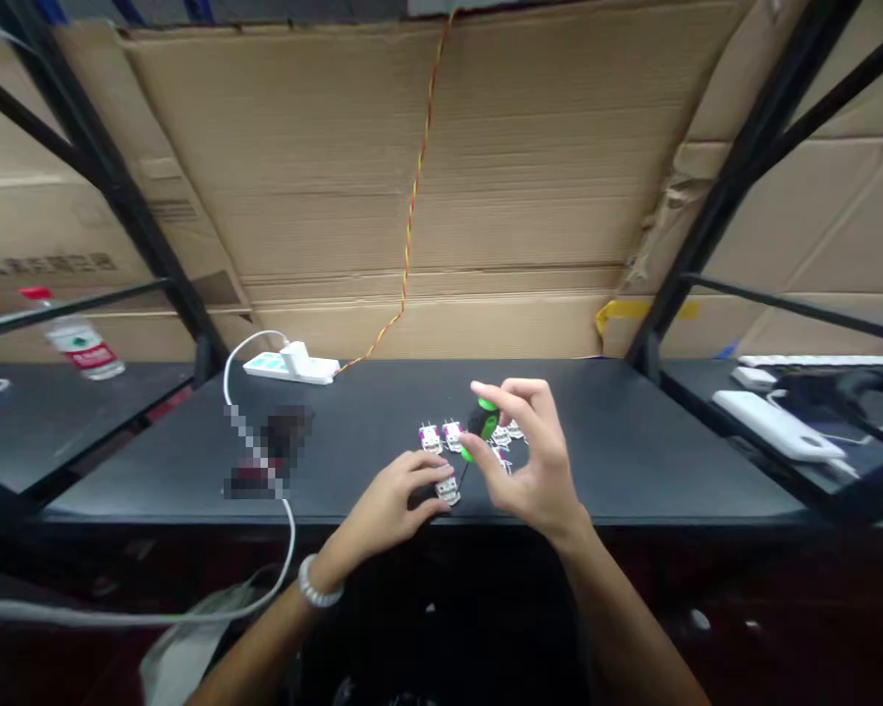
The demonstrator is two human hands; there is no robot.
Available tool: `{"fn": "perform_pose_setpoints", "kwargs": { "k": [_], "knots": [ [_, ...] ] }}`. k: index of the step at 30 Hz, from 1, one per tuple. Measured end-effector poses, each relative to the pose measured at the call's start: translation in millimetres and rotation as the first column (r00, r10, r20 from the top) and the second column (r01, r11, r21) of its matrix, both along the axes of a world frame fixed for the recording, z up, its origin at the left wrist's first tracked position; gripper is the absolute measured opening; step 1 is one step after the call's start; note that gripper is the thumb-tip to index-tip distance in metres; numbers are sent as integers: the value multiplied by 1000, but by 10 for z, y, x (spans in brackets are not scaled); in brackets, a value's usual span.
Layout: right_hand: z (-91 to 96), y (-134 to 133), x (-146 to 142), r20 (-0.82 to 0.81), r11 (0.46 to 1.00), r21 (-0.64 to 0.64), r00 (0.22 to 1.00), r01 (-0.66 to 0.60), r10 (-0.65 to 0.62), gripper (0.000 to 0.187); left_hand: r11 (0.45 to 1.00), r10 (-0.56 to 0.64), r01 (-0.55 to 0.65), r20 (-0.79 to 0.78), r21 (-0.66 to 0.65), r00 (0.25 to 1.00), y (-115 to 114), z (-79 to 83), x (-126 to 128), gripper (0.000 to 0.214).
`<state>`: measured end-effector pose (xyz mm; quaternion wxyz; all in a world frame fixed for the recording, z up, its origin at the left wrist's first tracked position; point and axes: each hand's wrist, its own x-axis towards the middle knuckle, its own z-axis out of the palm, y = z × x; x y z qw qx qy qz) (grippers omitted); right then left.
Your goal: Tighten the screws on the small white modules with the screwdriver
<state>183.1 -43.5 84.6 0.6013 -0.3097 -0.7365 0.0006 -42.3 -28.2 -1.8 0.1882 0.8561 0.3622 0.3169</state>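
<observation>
My right hand (531, 461) grips a small screwdriver (481, 424) with a green and black handle, its thin shaft pointing down and left. The tip meets a small white connector block (447, 489) that my left hand (395, 502) pinches against the black table (633, 461). Several more white blocks with pink marks (441, 436) lie just behind, some half hidden by my right hand. A beaded bracelet (316, 585) circles my left wrist.
A white power strip (290, 366) with a plugged charger sits at the back left; its white cable (288, 529) loops off the front edge. A blurred dark object (269, 453) lies left of my hands. A water bottle (80, 343) lies far left. White devices (776, 425) rest far right.
</observation>
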Motion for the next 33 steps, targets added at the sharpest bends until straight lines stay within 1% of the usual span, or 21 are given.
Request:
{"fn": "perform_pose_setpoints", "kwargs": {
  "k": [2, 6, 7, 8, 11, 13, 14, 16, 18, 19, 21, 23, 25, 28, 29, 30, 33],
  "knots": [
    [-2, 3, -2, 2, 1000, 6, 1000, 14, -14, 44, 1000, 0, 0, 1, 4, 1000, 1, -1, 0, 35],
    [8, -4, 22, 64, 993, -63, 993, -95, 99, 54, 1000, 3, -3, -6, 3, 1000, 1, 0, -5, 35],
    [11, -8, 26, 64, 992, -69, 992, -103, 108, 54, 1000, 1, -1, -7, 3, 1000, 1, 0, -6, 35],
    [14, -12, 27, 55, 994, -64, 994, -91, 94, 51, 1000, 2, -2, -6, 3, 1000, 2, -1, -7, 35],
    [17, -14, 24, 14, 1000, -12, 1000, 3, -3, 40, 1000, -2, 2, -5, -1, 1000, 3, -4, -7, 35],
    [17, -10, 26, 12, 1000, -4, 1000, 24, -24, 38, 1000, 3, -3, -6, -7, 1000, 3, -4, -6, 36],
    [18, -9, 30, 23, 1000, -20, 1000, 6, -5, 38, 1000, 5, -5, -8, -9, 1000, 4, -4, -5, 36],
    [18, -8, 39, 46, 996, -66, 996, -67, 70, 45, 1000, 6, -6, -10, -7, 1000, 4, -5, -5, 35],
    [19, -11, 42, 48, 991, -78, 992, -113, 117, 48, 1000, 9, -9, -13, -7, 1000, 5, -7, -6, 35],
    [18, -12, 40, 41, 992, -65, 993, -106, 109, 45, 1000, 5, -5, -14, -4, 1000, 5, -7, -7, 35],
    [16, -11, 33, 24, 999, -30, 999, -43, 44, 40, 1000, 1, -1, -16, 1, 1000, 5, -8, -8, 34],
    [14, -4, 29, 14, 1000, -17, 1000, 14, -14, 39, 1000, 4, -4, -17, 4, 1000, 6, -7, -8, 34],
    [14, 5, 35, 24, 999, -35, 1000, 2, -1, 41, 1000, 3, -3, -20, 8, 1000, 7, -6, -8, 35],
    [15, 14, 50, 36, 993, -81, 996, -81, 84, 50, 1000, 1, -1, -20, 13, 1000, 8, -7, -8, 35],
    [14, 15, 53, 35, 992, -86, 995, -89, 93, 50, 1000, 0, 0, -19, 15, 1000, 7, -8, -9, 34],
    [12, 17, 53, 31, 994, -82, 996, -78, 81, 47, 1000, 2, -2, -16, 16, 1000, 7, -9, -9, 34],
    [-2, 21, 45, 22, 999, -48, 1000, 23, -22, 42, 1000, 3, -3, -14, 14, 1000, 4, -11, -10, 34]
  ]
}}
